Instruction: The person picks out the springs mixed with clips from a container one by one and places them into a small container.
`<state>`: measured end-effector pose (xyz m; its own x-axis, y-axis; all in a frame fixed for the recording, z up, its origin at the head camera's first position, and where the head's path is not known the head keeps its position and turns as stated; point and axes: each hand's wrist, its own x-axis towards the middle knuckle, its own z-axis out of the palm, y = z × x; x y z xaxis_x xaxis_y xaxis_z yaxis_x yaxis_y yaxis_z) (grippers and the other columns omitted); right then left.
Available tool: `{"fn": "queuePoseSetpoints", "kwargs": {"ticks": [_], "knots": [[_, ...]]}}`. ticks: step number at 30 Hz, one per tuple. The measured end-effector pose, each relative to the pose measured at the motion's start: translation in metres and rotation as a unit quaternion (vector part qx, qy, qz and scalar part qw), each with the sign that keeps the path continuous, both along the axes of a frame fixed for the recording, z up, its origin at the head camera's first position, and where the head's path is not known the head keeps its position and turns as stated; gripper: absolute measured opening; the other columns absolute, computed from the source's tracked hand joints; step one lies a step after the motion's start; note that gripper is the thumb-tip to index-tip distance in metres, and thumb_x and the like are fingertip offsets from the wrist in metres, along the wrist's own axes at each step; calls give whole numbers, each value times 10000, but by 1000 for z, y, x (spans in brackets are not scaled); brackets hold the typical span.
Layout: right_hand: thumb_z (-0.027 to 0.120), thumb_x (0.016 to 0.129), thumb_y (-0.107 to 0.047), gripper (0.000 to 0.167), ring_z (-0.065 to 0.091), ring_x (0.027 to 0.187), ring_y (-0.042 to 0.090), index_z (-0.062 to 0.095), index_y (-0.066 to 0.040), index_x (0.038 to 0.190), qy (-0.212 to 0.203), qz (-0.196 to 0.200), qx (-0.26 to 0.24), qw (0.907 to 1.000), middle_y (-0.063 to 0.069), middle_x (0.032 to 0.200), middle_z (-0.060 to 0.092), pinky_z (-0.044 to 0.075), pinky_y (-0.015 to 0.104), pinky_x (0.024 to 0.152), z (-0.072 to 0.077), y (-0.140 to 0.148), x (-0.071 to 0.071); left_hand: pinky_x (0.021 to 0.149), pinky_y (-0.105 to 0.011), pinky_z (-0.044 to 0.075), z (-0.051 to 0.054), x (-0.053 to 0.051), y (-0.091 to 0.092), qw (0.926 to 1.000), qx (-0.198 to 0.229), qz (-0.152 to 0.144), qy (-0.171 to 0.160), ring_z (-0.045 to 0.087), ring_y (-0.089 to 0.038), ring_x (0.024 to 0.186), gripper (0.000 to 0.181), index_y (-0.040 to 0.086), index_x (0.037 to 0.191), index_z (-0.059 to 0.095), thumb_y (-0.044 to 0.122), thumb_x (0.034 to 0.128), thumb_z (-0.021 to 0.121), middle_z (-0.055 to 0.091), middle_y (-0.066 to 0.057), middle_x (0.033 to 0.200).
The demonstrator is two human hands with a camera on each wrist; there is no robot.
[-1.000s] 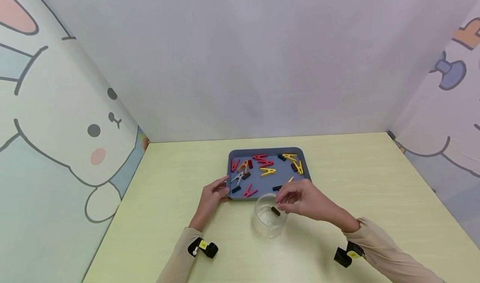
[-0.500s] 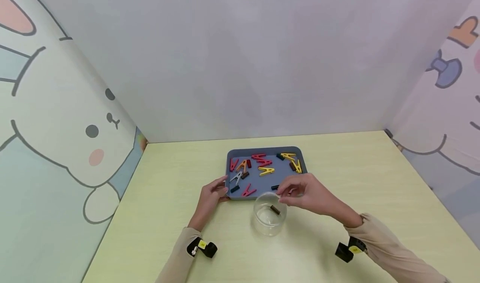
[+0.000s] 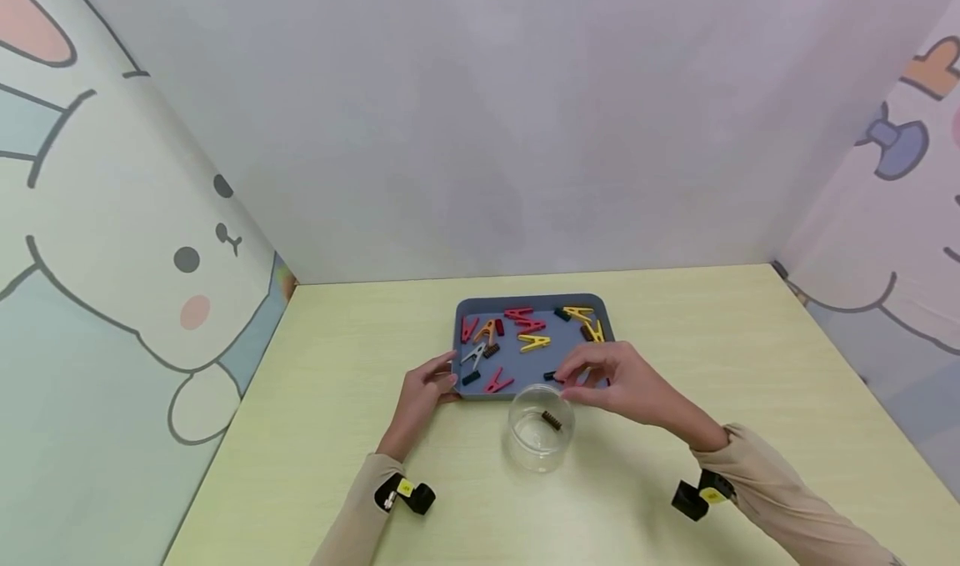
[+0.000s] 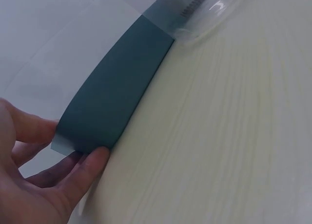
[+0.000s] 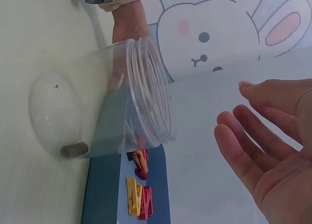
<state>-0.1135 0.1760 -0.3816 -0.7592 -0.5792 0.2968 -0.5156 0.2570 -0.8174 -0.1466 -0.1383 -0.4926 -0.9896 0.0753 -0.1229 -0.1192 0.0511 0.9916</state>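
Head view shows the right hand [image 3: 618, 383] with relaxed fingers, holding nothing. Just left of its fingertips, on the near side, stands the clear jar [image 3: 534, 459], with one dark spring [image 3: 551, 420] lying on its bottom. Beyond the fingers is the grey tray [image 3: 487, 397] with coloured clips [image 3: 535, 343]; farther left, the left hand [image 3: 418, 395] grips its near corner. Probably it is best to keep this corner steady and the right fingers clear of the jar's rim.

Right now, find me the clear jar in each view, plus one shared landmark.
Head: clear jar, below and right of centre.
Left wrist: clear jar, top edge, right of centre, cut off.
Right wrist: clear jar, left of centre, mouth facing right.
Landmark: dark spring-like piece inside, visible in all three.
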Motion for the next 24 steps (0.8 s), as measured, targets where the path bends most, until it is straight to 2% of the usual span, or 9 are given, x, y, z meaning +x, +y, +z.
{"fn": "queuePoseSetpoints", "kwargs": {"ticks": [8,14,19,24], "knots": [[740,824,-164,151,607,810,126,710,-199,967,-74,-86,78,9999,-45,942,668,549,303,578,-2,3,-4,739,-375,576,-2,-2,-1,10000,32,4,-20,607,-307,999,439,60,1330,551,1,896,580,577,-207,1180],[737,816,-94,170,616,814,123,707,-173,963,3,-137,119,9998,58,940,676,528,267,568,-2,4,-7,730,-385,577,0,-3,0,10000,39,21,14,609,-320,985,432,43,1322,555,-8,894,577,578,-222,1172],[726,801,-3,180,638,834,153,699,-107,945,-101,-236,97,9996,44,929,672,542,294,586,7,0,-5,732,-385,577,-1,-3,0,10000,7,63,-10,609,-313,986,427,53,1320,560,-3,897,580,579,-215,1172],[720,795,24,167,641,829,159,700,-74,928,-217,-362,116,9990,62,923,672,552,308,600,20,-3,0,730,-381,577,-2,-2,0,10000,-28,67,-32,615,-300,971,428,54,1324,557,0,899,577,581,-209,1172]]}}
